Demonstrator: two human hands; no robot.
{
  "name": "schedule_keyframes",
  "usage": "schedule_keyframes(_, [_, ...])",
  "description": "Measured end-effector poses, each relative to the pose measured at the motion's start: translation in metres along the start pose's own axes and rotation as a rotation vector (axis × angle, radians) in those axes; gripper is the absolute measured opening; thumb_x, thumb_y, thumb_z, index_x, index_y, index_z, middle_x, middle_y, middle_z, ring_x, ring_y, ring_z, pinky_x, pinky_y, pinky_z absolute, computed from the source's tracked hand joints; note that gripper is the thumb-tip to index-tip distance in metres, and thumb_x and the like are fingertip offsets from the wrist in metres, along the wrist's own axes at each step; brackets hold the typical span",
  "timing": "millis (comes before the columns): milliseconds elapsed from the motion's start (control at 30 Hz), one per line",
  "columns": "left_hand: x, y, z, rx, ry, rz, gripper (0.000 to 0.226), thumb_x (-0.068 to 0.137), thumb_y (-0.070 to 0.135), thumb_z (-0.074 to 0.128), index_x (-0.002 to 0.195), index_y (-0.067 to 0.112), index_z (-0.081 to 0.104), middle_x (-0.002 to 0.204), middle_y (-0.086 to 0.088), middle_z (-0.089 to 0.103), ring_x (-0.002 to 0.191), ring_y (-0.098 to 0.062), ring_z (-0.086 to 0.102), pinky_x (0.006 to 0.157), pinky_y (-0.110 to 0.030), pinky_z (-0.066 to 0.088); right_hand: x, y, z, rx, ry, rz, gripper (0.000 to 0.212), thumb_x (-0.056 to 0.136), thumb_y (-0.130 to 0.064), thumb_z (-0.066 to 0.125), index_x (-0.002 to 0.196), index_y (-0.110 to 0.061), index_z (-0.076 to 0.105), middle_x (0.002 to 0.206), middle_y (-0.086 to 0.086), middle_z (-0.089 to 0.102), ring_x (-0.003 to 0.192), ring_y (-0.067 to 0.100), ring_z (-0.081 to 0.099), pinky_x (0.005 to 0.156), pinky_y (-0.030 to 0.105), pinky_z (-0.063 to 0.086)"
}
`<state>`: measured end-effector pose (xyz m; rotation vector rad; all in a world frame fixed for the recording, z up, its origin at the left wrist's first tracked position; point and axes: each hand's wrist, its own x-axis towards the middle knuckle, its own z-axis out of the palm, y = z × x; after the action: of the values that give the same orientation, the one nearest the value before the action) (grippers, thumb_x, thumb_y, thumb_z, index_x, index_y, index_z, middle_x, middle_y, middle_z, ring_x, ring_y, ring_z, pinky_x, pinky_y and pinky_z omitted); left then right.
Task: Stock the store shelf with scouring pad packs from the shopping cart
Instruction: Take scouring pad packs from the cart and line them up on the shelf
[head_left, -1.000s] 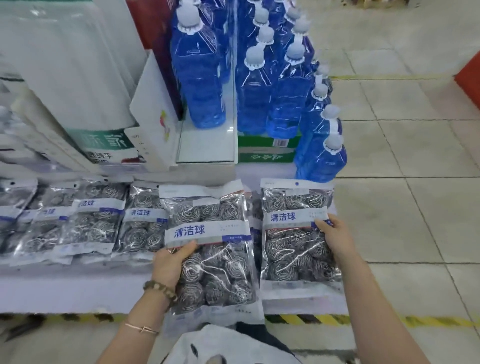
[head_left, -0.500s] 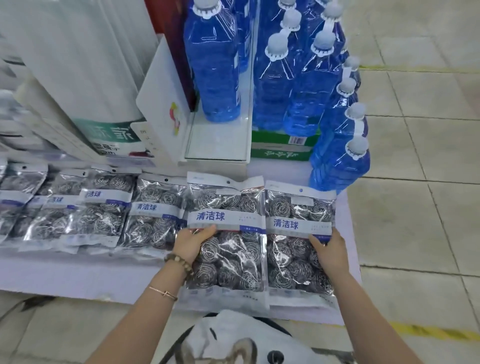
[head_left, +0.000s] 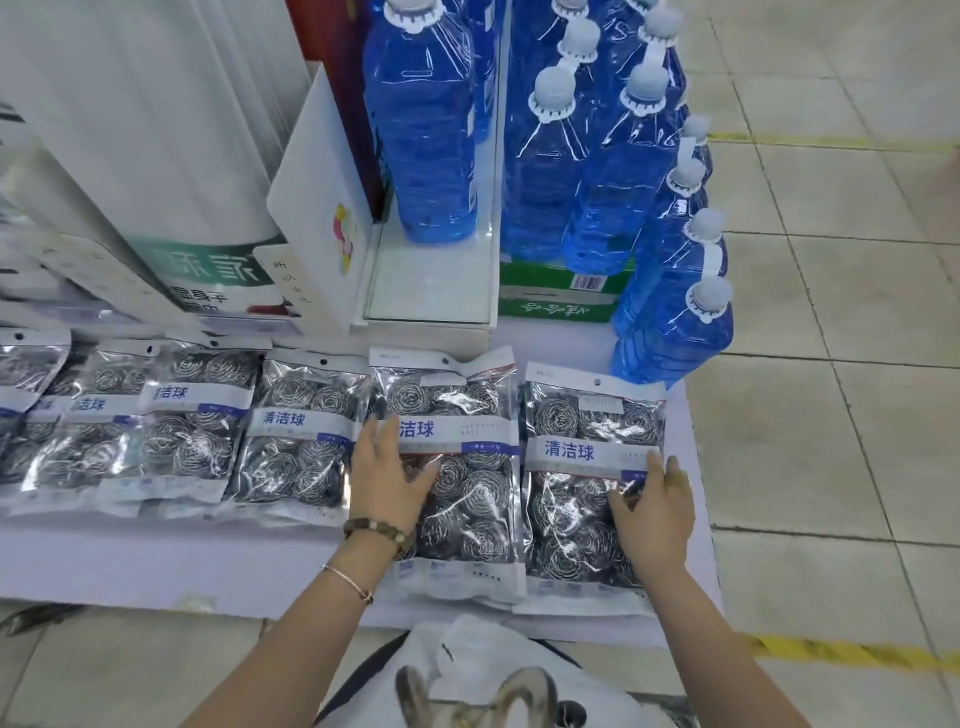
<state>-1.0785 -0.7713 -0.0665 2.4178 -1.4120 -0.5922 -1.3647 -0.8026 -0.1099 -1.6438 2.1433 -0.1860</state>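
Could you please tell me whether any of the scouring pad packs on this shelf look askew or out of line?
Nothing looks damaged or spilled. The rightmost pack, under the right hand, and its neighbour, under the left hand, sit further forward than the others. The far-left packs overlap one another at a slant.

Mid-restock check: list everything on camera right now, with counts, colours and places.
scouring pad packs: at least six, silver with blue-and-white labels, lying in a row on the shelf
shelf: one, pale, low platform in front
blue bottles: many, blue with white caps, behind and right of the row
green carton: one, green, under some bottles
white packages: several, white, upper left
floor: beige tiles, right
bracelets: two, beaded and thin metal, left wrist
left hand: flat on second pack from right
right hand: on rightmost pack's right edge
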Motion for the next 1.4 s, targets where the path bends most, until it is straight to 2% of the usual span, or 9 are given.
schedule_keyframes(100, [-0.016,0.018,0.018,0.303,-0.194,0.230,0.084,0.079,0.071,0.039,0.145,0.034,0.004,0.154,-0.003,-0.012,0.142,-0.025,-0.006,0.114,-0.046,0.003,-0.008,-0.014,0.004,-0.117,-0.097,-0.058,0.077,0.089,-0.045,0.057,0.150,-0.018,0.018,0.157,0.019,0.007,0.144,0.035,0.008,0.114,0.054,0.013])
schedule_keyframes(233, [-0.025,0.026,0.041,0.477,-0.323,0.374,0.081,0.077,0.079,0.019,0.140,0.041,-0.016,0.145,-0.004,-0.034,0.136,-0.029,-0.026,0.107,-0.058,-0.012,-0.019,-0.033,0.017,-0.214,-0.231,-0.192,0.077,0.092,-0.060,0.038,0.151,-0.030,-0.001,0.158,0.008,-0.016,0.144,0.030,-0.016,0.111,0.059,-0.006])
schedule_keyframes(433, [-0.024,0.021,0.042,0.517,-0.324,0.453,0.079,0.080,0.075,0.020,0.141,0.039,-0.016,0.143,-0.004,-0.034,0.137,-0.034,-0.024,0.107,-0.061,-0.011,-0.026,-0.044,0.034,-0.358,-0.319,-0.247,0.070,0.095,-0.059,0.019,0.149,-0.030,-0.013,0.153,0.009,-0.028,0.141,0.033,-0.024,0.109,0.065,-0.006])
schedule_keyframes(667, [-0.020,0.023,0.047,0.544,-0.337,0.508,0.078,0.080,0.072,0.019,0.142,0.038,-0.013,0.143,-0.007,-0.035,0.136,-0.034,-0.025,0.103,-0.061,-0.015,-0.023,-0.048,0.042,-0.416,-0.341,-0.230,0.069,0.095,-0.059,0.014,0.141,-0.026,-0.026,0.144,0.009,-0.040,0.136,0.032,-0.033,0.108,0.066,-0.009])
schedule_keyframes(833, [-0.018,0.021,0.050,0.563,-0.351,0.513,0.079,0.079,0.072,0.012,0.143,0.035,-0.015,0.143,-0.009,-0.035,0.129,-0.033,-0.034,0.103,-0.063,-0.014,-0.022,-0.049,0.041,-0.439,-0.358,-0.220,0.070,0.095,-0.058,0.014,0.144,-0.025,-0.024,0.144,0.009,-0.041,0.137,0.034,-0.032,0.108,0.065,-0.009])
schedule_keyframes(967, [-0.018,0.021,0.047,0.546,-0.386,0.499,0.079,0.083,0.072,0.019,0.143,0.035,-0.016,0.146,-0.008,-0.034,0.135,-0.034,-0.027,0.106,-0.062,-0.012,-0.022,-0.050,0.035,-0.439,-0.364,-0.218,0.071,0.095,-0.060,0.015,0.147,-0.028,-0.019,0.146,0.008,-0.038,0.140,0.034,-0.027,0.110,0.064,-0.006])
schedule_keyframes(1100, [-0.018,0.020,0.042,0.511,-0.398,0.470,0.076,0.083,0.071,0.020,0.142,0.038,-0.014,0.148,-0.004,-0.031,0.137,-0.030,-0.024,0.108,-0.058,-0.011,-0.025,-0.053,0.022,-0.356,-0.347,-0.227,0.069,0.096,-0.057,0.028,0.150,-0.030,-0.005,0.156,0.008,-0.021,0.143,0.032,-0.018,0.113,0.058,-0.002])
schedule_keyframes(1267, [-0.031,0.023,0.030,0.245,-0.357,0.389,0.060,0.091,0.059,0.023,0.145,0.034,0.011,0.154,0.003,-0.013,0.142,-0.018,-0.007,0.114,-0.049,-0.004,-0.028,-0.059,0.002,-0.321,-0.240,-0.366,0.059,0.096,-0.039,0.043,0.148,-0.022,0.022,0.157,0.010,0.017,0.145,0.026,0.012,0.118,0.046,0.009])
schedule_keyframes(1400, [-0.060,0.015,0.010,-0.038,-0.258,0.251,0.045,0.092,0.035,0.046,0.136,0.027,0.040,0.151,0.004,0.021,0.137,-0.016,0.025,0.114,-0.036,0.021,-0.038,-0.068,-0.012,-0.168,-0.230,-0.501,0.051,0.095,-0.031,0.046,0.144,-0.020,0.034,0.150,0.011,0.034,0.140,0.025,0.027,0.113,0.041,0.022])
